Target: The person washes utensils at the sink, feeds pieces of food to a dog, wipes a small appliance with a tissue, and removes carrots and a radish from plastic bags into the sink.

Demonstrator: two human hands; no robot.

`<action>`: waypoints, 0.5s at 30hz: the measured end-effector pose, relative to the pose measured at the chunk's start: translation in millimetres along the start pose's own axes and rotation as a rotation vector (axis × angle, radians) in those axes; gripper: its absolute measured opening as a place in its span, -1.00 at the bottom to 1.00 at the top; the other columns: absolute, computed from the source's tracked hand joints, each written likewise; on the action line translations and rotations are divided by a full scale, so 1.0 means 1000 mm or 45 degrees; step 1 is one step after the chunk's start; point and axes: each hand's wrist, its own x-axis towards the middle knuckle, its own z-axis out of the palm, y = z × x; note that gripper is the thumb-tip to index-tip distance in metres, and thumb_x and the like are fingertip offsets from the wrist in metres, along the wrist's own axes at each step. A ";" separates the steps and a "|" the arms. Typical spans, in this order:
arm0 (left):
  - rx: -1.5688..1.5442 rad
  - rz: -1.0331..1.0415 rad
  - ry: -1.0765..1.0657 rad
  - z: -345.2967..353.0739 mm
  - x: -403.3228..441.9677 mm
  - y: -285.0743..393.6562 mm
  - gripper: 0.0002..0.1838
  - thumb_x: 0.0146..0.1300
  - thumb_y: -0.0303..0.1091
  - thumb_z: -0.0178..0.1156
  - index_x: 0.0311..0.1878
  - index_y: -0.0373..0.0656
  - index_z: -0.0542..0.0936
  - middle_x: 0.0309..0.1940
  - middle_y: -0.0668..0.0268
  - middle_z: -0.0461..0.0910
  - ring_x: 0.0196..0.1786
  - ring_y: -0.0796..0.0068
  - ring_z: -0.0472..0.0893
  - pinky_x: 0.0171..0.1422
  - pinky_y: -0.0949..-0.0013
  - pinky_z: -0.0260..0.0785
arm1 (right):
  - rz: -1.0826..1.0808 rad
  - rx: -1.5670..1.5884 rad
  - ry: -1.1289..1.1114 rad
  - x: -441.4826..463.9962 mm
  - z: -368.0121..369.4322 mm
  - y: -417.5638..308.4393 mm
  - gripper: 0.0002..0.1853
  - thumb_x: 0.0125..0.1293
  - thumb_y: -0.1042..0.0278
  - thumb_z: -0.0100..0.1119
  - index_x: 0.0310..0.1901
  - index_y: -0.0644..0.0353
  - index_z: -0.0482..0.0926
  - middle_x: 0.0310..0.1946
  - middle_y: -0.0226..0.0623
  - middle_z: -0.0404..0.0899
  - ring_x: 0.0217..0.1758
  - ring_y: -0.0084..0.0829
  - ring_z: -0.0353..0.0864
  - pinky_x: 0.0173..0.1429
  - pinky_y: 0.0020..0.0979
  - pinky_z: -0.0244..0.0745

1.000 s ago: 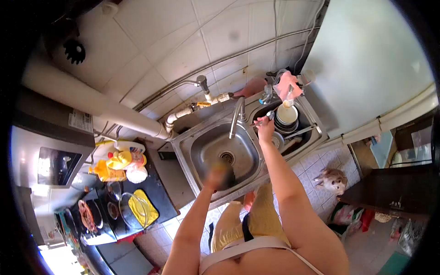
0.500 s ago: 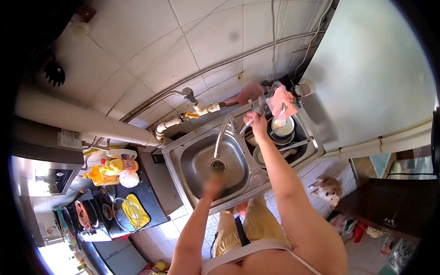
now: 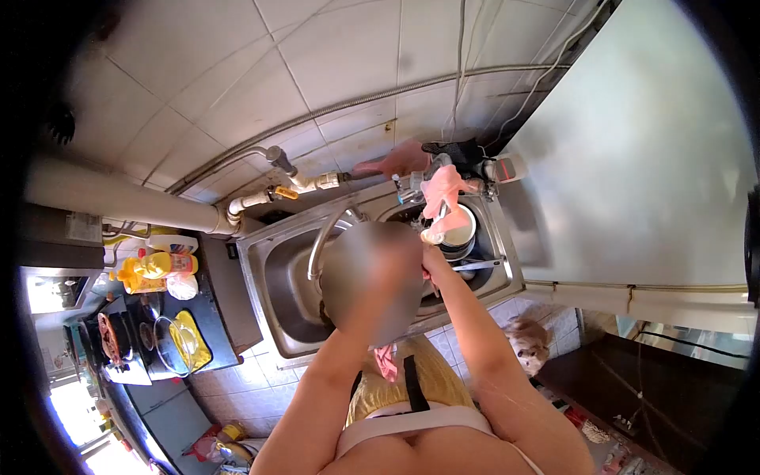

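Observation:
A grey blurred oval covers the space between my hands, over the middle of the double sink, and hides what is there. My left hand reaches into this blur, so its fingers do not show. At the blur's right edge is my right hand, beside the stacked bowls in the right basin. Its fingers are mostly covered, and I cannot make out what they touch. Above it, a pink rubber glove hangs over the basin's back edge. The curved faucet stands over the left basin.
Water pipes with a yellow valve handle run along the tiled wall. To the left, yellow bottles and a glass lid sit on the dark counter. A small furry animal is on the floor at the right.
My left hand has moved right, out of the left basin, into a large blur. My right hand has come down from the back of the sink, nearer my body. The view has shifted right.

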 end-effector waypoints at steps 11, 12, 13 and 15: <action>-0.325 0.213 -0.215 0.125 0.045 -0.076 -0.68 0.32 -0.17 -0.06 -0.07 -0.26 0.41 -0.25 0.18 0.58 -0.29 0.34 0.63 -0.33 0.37 0.47 | 0.068 -0.200 -0.160 -0.039 -0.048 -0.020 -0.69 0.38 0.20 -0.15 -0.49 0.14 0.39 -0.79 -0.45 0.30 -0.90 -0.65 0.10 -0.85 -0.58 -0.09; -0.309 0.273 -0.145 0.119 0.038 -0.067 -0.68 0.33 -0.18 -0.07 -0.07 -0.26 0.40 -0.25 0.18 0.58 -0.30 0.35 0.63 -0.34 0.37 0.47 | 0.036 -0.249 -0.057 -0.033 -0.048 -0.016 -0.67 0.37 0.12 -0.13 -0.46 0.14 0.42 -0.75 -0.43 0.35 -0.87 -0.63 0.18 -0.83 -0.57 -0.06; -0.293 0.325 -0.074 0.113 0.032 -0.056 -0.69 0.34 -0.19 -0.09 -0.07 -0.27 0.40 -0.25 0.18 0.58 -0.31 0.35 0.63 -0.34 0.37 0.47 | 0.017 -0.194 -0.121 -0.026 -0.052 -0.011 -0.69 0.36 0.14 -0.12 -0.45 0.14 0.43 -0.75 -0.44 0.35 -0.86 -0.64 0.20 -0.82 -0.57 -0.05; -0.264 0.415 0.064 0.096 0.021 -0.035 -0.70 0.35 -0.21 -0.11 -0.08 -0.27 0.39 -0.24 0.19 0.58 -0.32 0.36 0.63 -0.35 0.38 0.47 | -0.023 -0.078 -0.253 -0.014 -0.055 -0.002 -0.73 0.36 0.16 -0.09 -0.42 0.14 0.45 -0.73 -0.46 0.36 -0.83 -0.65 0.23 -0.82 -0.57 -0.04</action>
